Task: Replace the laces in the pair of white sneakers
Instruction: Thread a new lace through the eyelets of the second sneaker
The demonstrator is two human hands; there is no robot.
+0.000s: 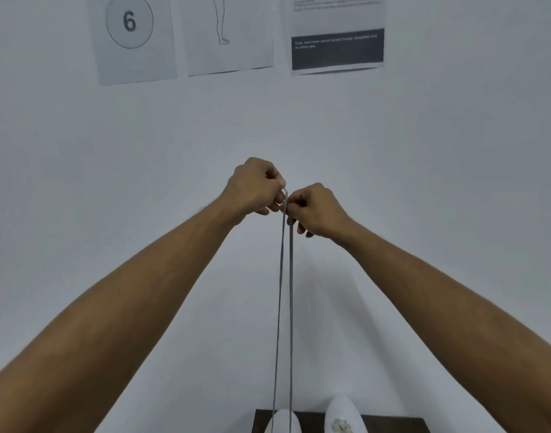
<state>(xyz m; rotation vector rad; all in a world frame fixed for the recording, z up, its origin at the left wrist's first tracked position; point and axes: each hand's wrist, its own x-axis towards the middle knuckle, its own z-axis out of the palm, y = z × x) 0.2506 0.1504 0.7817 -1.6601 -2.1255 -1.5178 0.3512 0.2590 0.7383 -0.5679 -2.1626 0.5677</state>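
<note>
Left of the grip, high on the pale wall (80, 151), hangs a sheet with a circled 6 (130, 21), and beside it a sheet with a line drawing of a leg (221, 20); both are well above the hands.

The left hand (255, 187) is raised at arm's length, its fingers curled, pinching the top of a grey lace (282, 292) between thumb and fingertips. Just to the right of it, touching or nearly touching, the right hand (315, 207) sits slightly lower, fingers likewise curled and pinching the same lace at its upper end. The two grips meet at one spot, where the lace folds over.

From that spot two grey strands hang straight down, close together and roughly parallel, pulled taut. They run to the left sneaker (283, 421), which stands directly below the grip at the bottom edge of the view, only its white toe showing. Where exactly the strands enter the shoe cannot be told.

Right of the strands, just beside that shoe, stands the right sneaker (344, 414), also white, with a small pale bundle on its top. Both shoes rest on a dark surface (393, 425).

Up and to the right of the grip, a printed notice with a dark band (337, 48) is on the wall; its text is too blurred to read
</note>
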